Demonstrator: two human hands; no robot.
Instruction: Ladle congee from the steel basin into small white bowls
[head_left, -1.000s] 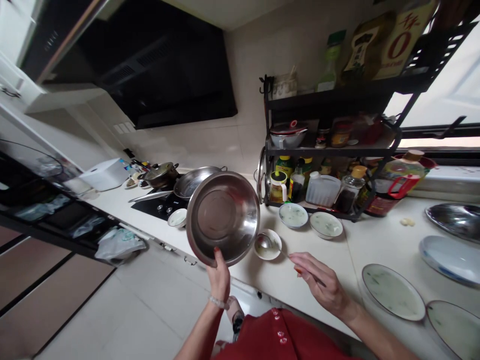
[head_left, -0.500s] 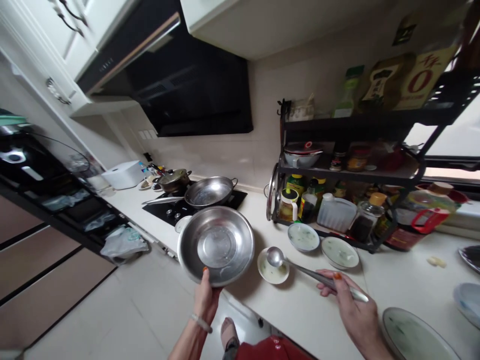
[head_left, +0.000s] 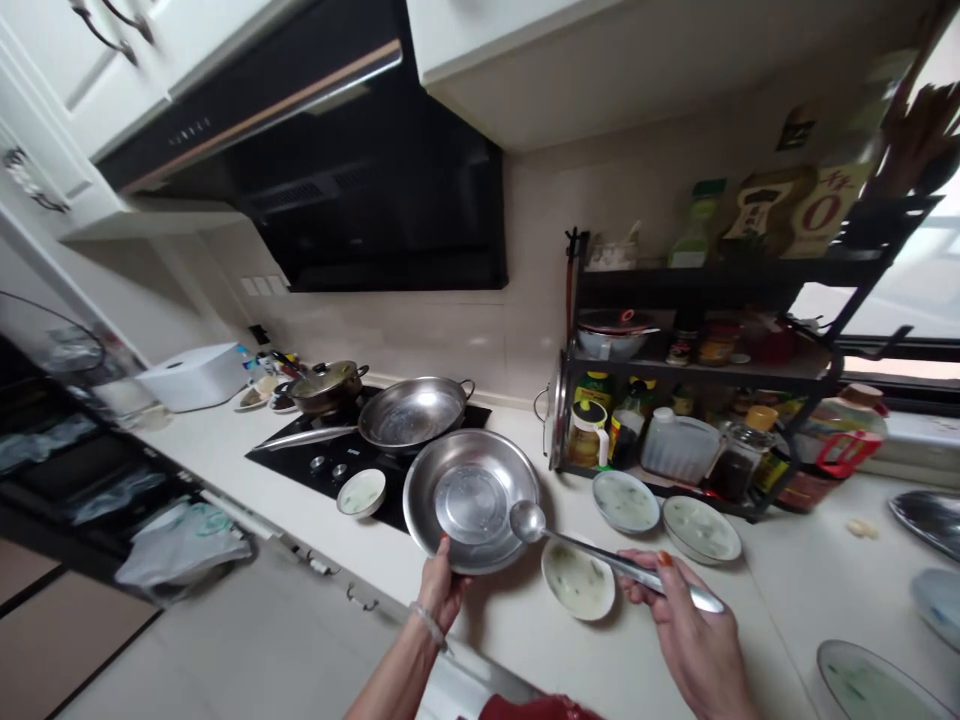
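Note:
My left hand [head_left: 444, 590] grips the near rim of a wide steel basin [head_left: 435, 478], thumb on top and fingers underneath. A little liquid wets the basin's bottom. My right hand [head_left: 679, 600] is closed around the handle of a metal ladle [head_left: 527, 520], whose bowl is over the basin's right edge. Just below the ladle stands a bowl of pale soup [head_left: 577, 582] with green bits. Two more soup bowls, one blue-rimmed [head_left: 625, 502] and one white [head_left: 701, 530], sit behind my right hand. A small soup bowl [head_left: 361, 494] is left of the basin.
A frying pan [head_left: 412, 412] and a lidded pot [head_left: 327, 386] stand on the black cooktop [head_left: 300, 455]. Behind the bowls is a black rack [head_left: 705, 368] with bottles and jars. A large soup bowl [head_left: 874, 690] lies at the lower right. A range hood [head_left: 375, 200] hangs above.
The basin has shifted right, closer to the ladle. The ladle's bowl has moved left from above the near soup bowl to the basin's edge. The view has turned slightly.

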